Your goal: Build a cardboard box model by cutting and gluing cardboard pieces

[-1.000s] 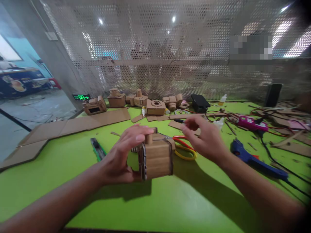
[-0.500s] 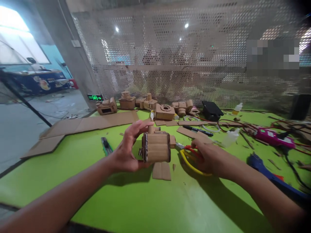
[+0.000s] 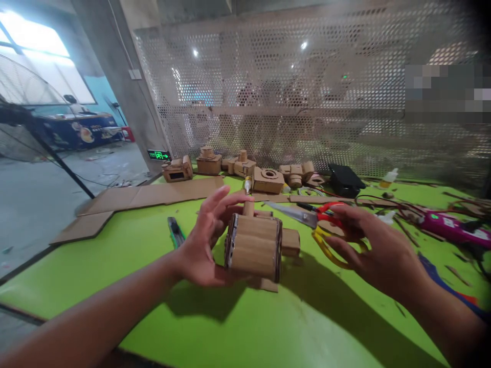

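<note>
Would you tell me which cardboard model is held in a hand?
The nearest model, in the left hand; the others sit far back on the table.

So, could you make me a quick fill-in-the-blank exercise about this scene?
The right hand holds a pair of ____.
The left hand grips a boxy model made of ____.
The tabletop is coloured bright ____.
The utility knife lies nearer the ____ hand.

Missing words: scissors; cardboard; green; left.

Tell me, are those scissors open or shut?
Shut, or nearly so: the scissors in the right hand show their blades together, ending in one tip.
</note>
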### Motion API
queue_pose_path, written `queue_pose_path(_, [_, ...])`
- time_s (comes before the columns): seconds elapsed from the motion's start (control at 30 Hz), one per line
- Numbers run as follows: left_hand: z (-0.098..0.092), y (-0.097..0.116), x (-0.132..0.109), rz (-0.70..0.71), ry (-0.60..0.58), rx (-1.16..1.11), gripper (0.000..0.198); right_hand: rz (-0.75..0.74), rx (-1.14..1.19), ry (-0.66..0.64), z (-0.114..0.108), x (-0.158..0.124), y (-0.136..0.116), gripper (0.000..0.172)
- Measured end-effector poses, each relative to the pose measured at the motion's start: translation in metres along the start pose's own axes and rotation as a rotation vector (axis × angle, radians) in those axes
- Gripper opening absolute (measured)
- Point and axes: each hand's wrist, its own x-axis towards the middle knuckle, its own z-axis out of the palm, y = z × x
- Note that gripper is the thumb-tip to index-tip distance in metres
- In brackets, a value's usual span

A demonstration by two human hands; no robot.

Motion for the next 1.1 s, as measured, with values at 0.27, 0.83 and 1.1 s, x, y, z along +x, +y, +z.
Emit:
queue_pose_path(0.27, [0.004, 0.006, -0.004, -0.047, -0.001, -0.019, 0.107, -0.106, 0.073, -0.022, -0.003, -0.002, -0.006, 0.062])
queue_pose_path(0.83, [0.006, 0.007, -0.003, -0.001, -0.072, -0.142, 0.109, -0.242, 0.073, -0.003, -0.011, 0.004, -0.013, 0.066])
queue_pose_path(1.1, [0.011, 0.003, -0.007, -0.062, -0.009, -0.253, 0.119, -0.122, 0.105, -0.045, -0.014, 0.0, -0.011, 0.081])
